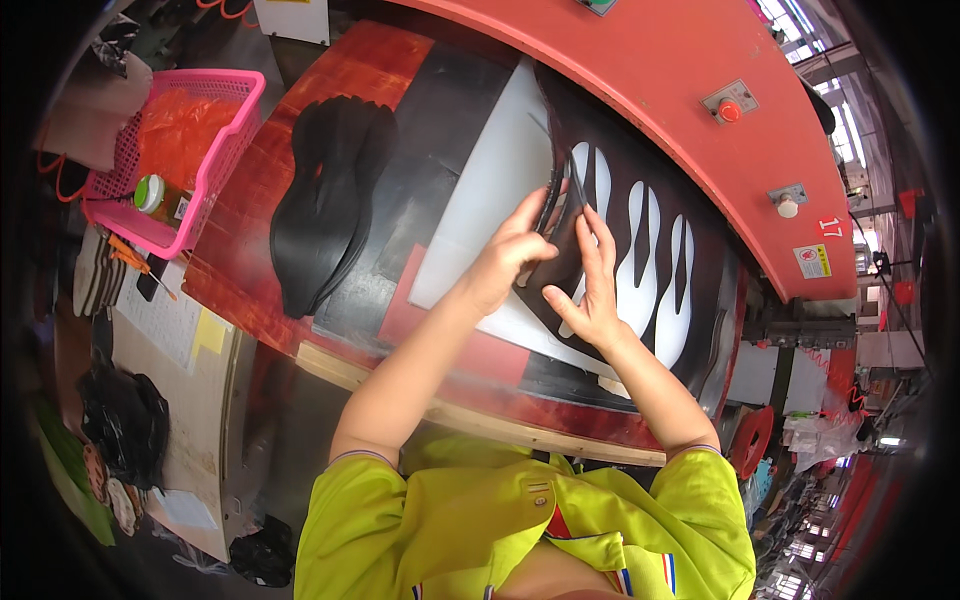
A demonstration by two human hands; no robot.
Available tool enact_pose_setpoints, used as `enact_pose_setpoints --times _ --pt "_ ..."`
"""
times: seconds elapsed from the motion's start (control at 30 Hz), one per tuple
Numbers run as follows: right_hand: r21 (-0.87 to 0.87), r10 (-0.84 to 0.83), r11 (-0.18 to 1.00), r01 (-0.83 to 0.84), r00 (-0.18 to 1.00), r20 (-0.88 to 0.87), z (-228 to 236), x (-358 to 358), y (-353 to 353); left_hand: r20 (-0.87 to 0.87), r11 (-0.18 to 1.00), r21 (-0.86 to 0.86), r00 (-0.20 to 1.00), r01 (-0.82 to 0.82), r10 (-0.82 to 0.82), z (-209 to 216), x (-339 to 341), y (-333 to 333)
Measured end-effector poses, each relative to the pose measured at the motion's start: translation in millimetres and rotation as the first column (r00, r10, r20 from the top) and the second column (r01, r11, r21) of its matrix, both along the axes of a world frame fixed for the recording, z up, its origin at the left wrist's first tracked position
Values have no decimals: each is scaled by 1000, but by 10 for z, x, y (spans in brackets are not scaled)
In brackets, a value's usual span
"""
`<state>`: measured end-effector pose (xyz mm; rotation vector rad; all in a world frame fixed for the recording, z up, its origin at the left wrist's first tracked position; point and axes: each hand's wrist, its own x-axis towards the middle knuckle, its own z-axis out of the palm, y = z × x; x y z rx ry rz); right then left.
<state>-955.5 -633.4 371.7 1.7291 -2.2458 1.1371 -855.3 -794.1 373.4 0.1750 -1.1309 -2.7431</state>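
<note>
A thin black sheet with several long sole-shaped cutouts lies over a white board, which shows through the holes. Its left part is lifted and bent upward between my hands. My left hand closes round the raised black edge, fingers behind it and thumb in front. My right hand pinches a black flap beside it, fingers on the upper edge and thumb lower down. Whether that flap is part of the sheet or a loose cut piece is hard to tell. To the left sits a stack of black sole-shaped pieces.
A red machine beam with a red push button arches over the table's far side. A pink basket holding an orange bag and a green-lidded jar stands at the left. A wooden strip edges the worktable's front.
</note>
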Motion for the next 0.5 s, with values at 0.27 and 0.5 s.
enact_pose_setpoints --times 0.27,0.5 --pt "456 87 889 -44 993 -74 -119 156 -109 312 922 -210 871 -326 379 -339 567 -193" --pt "454 14 891 8 999 -45 -216 228 -91 -141 14 -983 800 -184 583 -374 403 -192"
